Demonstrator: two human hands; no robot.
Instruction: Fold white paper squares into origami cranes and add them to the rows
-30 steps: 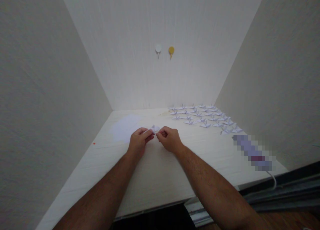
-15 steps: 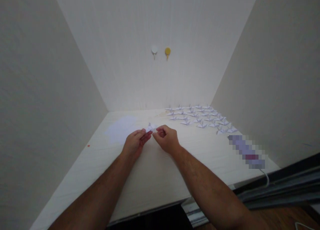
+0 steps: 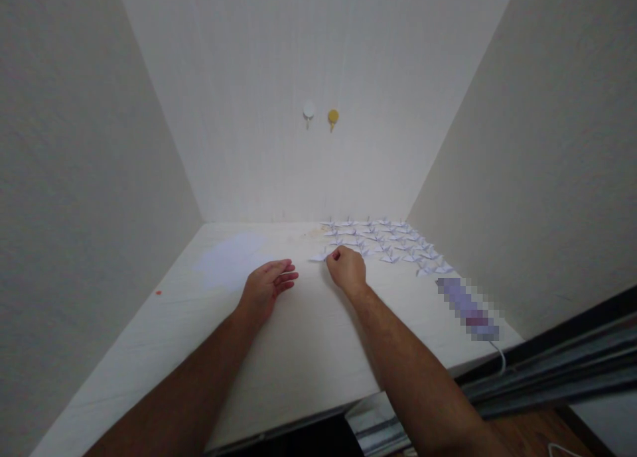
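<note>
My right hand (image 3: 347, 269) is closed in a pinch on a white paper crane (image 3: 318, 259), whose wing sticks out to the left of the fingers. The rest of that crane is hidden behind the hand. To the left, my left hand (image 3: 271, 283) is held above the white table (image 3: 298, 357) with its fingers apart and nothing in them. Beyond my right hand, several rows of white paper cranes (image 3: 389, 259) stand at the back right of the table. Left of my left hand lie pale white sheets (image 3: 231, 261), probably paper.
A blurred-out long object (image 3: 468, 309) with a white cord (image 3: 502, 359) lies near the right edge. A small orange piece (image 3: 158, 292) is at the left edge. White (image 3: 308, 110) and yellow (image 3: 333, 116) hooks hang on the back wall. Side walls rise left and right.
The crane was between both hands; my left hand has let go of it and its fingers are apart. My right hand has carried it rightward, toward the rows of cranes.
</note>
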